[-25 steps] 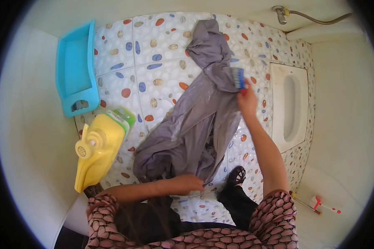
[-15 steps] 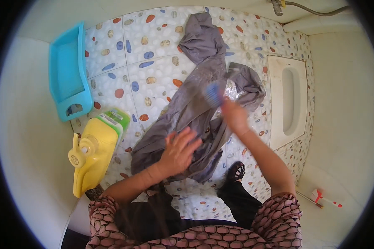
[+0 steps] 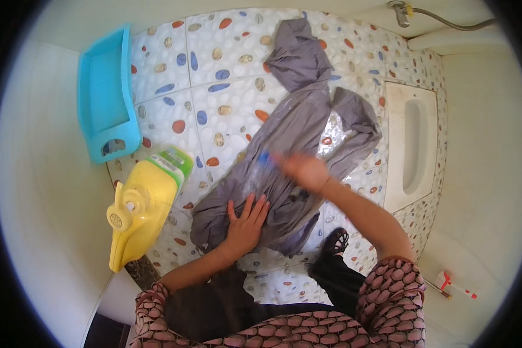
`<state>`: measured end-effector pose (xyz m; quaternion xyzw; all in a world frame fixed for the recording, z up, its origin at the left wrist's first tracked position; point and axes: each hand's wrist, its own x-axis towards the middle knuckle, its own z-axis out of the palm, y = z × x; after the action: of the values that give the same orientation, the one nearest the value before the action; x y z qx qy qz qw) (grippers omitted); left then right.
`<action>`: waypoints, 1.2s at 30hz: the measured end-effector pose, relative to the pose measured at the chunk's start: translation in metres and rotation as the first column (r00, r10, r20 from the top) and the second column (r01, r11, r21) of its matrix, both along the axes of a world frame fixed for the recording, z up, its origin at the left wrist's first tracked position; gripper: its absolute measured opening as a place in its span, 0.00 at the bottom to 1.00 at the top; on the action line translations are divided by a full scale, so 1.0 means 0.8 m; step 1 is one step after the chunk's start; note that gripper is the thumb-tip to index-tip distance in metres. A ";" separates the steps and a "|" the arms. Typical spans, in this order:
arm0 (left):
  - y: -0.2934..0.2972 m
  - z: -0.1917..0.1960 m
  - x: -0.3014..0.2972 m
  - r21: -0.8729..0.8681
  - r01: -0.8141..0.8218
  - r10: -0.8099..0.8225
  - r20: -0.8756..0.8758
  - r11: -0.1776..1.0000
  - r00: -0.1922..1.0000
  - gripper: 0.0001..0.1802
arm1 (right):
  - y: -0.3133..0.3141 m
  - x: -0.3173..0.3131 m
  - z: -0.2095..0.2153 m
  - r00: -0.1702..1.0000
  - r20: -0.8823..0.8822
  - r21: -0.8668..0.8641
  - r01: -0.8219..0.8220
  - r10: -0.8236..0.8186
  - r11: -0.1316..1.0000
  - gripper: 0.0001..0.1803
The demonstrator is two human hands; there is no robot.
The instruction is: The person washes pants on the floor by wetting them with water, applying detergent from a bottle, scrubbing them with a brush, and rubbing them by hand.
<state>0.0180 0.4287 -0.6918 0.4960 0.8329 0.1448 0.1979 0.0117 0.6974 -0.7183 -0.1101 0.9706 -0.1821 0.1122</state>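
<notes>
A wet grey garment (image 3: 293,122) lies spread and wrinkled on the pebble-patterned floor, with two leg- or sleeve-like parts reaching away from me. My left hand (image 3: 245,227) rests flat on its near part, fingers spread. Closed around a blue scrubbing brush (image 3: 265,158), my right hand (image 3: 305,172) is over the middle of the cloth, just beyond the left hand. Brush and fingers are smeared by motion, and the bristles cannot be made out. Pale suds streak the cloth beside the brush.
On the left stand a yellow jug (image 3: 148,203) with a green label and, farther off, a light blue plastic basin (image 3: 107,95). A white squat toilet (image 3: 410,145) is set in the floor at right. A tap (image 3: 400,14) with a hose is at the far right wall.
My right hand has swept the brush left and nearer me across the cloth. My left hand has come down from above the garment and now presses on it.
</notes>
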 end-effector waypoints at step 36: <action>-0.003 -0.011 0.002 0.091 -0.016 0.019 -0.029 0.996 0.999 0.32 | -0.002 -0.064 0.039 0.881 0.163 0.182 0.415 -0.444 0.891 0.26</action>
<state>0.0198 0.4259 -0.7006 0.4993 0.8327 0.1768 0.1615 -0.0395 0.6960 -0.6870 0.1355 0.9648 -0.1434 0.1737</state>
